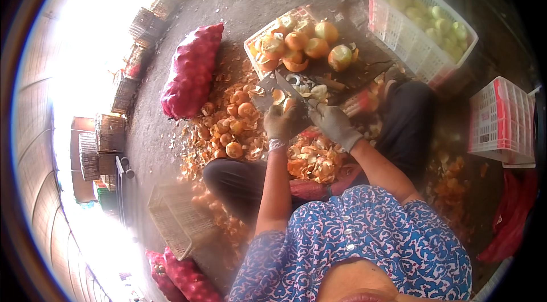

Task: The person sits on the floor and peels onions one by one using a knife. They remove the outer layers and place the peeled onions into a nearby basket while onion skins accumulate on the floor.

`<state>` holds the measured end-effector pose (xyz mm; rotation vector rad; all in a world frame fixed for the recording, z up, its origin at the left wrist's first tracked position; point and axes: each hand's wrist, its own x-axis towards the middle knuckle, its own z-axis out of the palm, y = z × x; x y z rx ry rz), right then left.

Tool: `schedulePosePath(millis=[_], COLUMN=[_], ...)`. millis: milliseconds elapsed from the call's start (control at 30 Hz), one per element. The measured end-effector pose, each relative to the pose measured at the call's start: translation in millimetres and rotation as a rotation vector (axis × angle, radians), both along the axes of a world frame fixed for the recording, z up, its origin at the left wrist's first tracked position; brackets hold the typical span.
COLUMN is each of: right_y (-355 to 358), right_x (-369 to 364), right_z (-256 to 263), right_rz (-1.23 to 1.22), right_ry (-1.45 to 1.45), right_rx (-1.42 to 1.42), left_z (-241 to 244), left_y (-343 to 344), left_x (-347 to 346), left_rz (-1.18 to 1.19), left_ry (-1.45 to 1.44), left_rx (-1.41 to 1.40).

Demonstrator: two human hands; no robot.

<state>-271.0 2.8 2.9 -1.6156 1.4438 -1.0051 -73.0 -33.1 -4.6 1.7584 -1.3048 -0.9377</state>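
My left hand [280, 122], in a pale work glove, grips an onion [289, 104] with papery orange skin. My gloved right hand [332, 122] is closed on the handle of a knife [287, 85], whose blade points up and left, just beside the onion. Cut onion scraps [318, 92] lie beyond the hands. Farther out, unpeeled onions [295, 40] are heaped over a white plastic crate [252, 48]. Onion skins [314, 160] cover the space between my legs, and more whole onions [247, 110] lie among skins left of my left hand.
A red mesh sack of onions [193, 72] lies at the left. A white crate of peeled onions [427, 41] stands at the upper right, another crate [498, 120] at the far right. An empty crate [171, 221] and more red sacks [188, 278] are at the lower left.
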Motion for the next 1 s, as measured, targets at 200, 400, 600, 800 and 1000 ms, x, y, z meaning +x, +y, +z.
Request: schedulePosePath(millis=[200, 400, 600, 800, 1000], right_y=[8.1, 19.7, 14.8, 2.6, -19.1], right_x=[-1.9, 4.0, -5.0, 13.3, 25.0], right_z=[9.8, 37.4, 13.4, 27.1, -6.8], right_rz=[0.018, 0.077, 0.098, 0.168, 0.102], right_ry=[-0.034, -0.074, -0.086, -0.103, -0.131], right_rx=[0.008, 0.012, 0.025, 0.114, 0.018], left_z=[-16.1, -47.5, -6.7, -23.3, -6.8], left_y=[-2.3, -10.2, -8.6, -12.3, -16.7], left_x=[31.9, 58.3, 13.1, 34.9, 5.5], left_rz=[-0.019, -0.108, -0.172, -0.147, -0.064], left_ry=[0.115, 0.025, -0.343, -0.386, -0.258], left_rx=[-0.013, -0.063, 0.065, 0.174, 0.108])
